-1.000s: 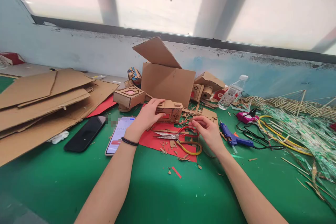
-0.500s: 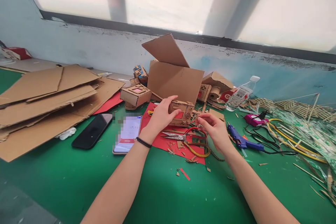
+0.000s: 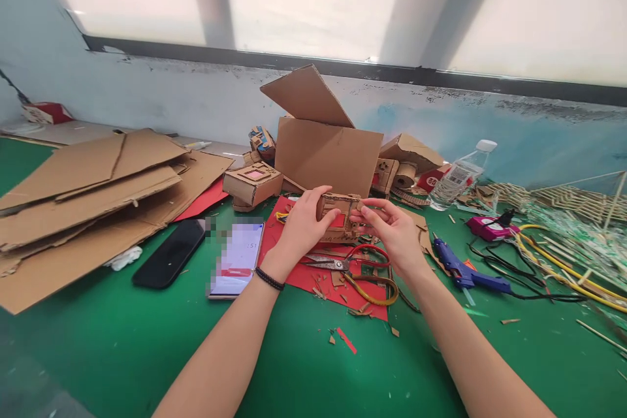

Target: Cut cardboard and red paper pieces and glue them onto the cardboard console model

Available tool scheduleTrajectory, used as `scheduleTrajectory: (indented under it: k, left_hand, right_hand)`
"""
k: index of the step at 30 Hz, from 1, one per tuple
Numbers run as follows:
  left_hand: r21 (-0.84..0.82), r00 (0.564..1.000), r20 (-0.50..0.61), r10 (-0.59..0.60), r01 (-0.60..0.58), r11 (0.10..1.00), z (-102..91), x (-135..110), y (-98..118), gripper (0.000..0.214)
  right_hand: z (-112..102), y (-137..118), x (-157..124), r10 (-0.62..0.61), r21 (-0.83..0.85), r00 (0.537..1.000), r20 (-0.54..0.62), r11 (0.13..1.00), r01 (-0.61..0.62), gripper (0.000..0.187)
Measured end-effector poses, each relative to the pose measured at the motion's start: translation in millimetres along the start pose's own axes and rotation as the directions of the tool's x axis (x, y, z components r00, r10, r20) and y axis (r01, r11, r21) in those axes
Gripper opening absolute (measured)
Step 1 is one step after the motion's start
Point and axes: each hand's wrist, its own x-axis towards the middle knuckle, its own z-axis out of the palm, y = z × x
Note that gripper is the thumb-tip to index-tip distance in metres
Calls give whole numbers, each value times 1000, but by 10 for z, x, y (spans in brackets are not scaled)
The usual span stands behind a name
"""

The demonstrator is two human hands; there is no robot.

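Observation:
A small cardboard model with a red panel and raised cut-out trim stands on a red sheet. My left hand is wrapped round its left end, thumb along the front. At the right end, my right hand has its thumb and fingers closed against the model's edge; whether a small piece is pinched there is too small to tell. Just below the model lie scissors with red and yellow handles, blades pointing left. Cardboard scraps are scattered about them.
Left are stacked cardboard sheets, a black phone and a lit phone. Behind stand a cardboard box and a smaller cardboard model. Right are a blue glue gun, a plastic bottle, cables and thin sticks.
My right hand has moved up and left from beside the scissors' handles onto the model's right end. My left hand stays on the model. The view has shifted slightly.

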Motion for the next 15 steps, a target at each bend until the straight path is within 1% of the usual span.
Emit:
scheduleTrajectory:
  k: [5,10,15]
  left_hand:
    - [12,1000,-14,-19,19,1000,31,-15,41,45]
    - [-26,1000,-14,1,-2,1000,89,-30,97,44]
    - [-50,999,10,34,-33,998,134,-39,148,45]
  right_hand:
    - [-48,149,-70,-27,8,1000,11,1000,27,54]
    - [-105,194,-89,-32,-4,999,-33,999,32,48]
    - [-63,191,-103,-35,7,999,-18,999,36,44]
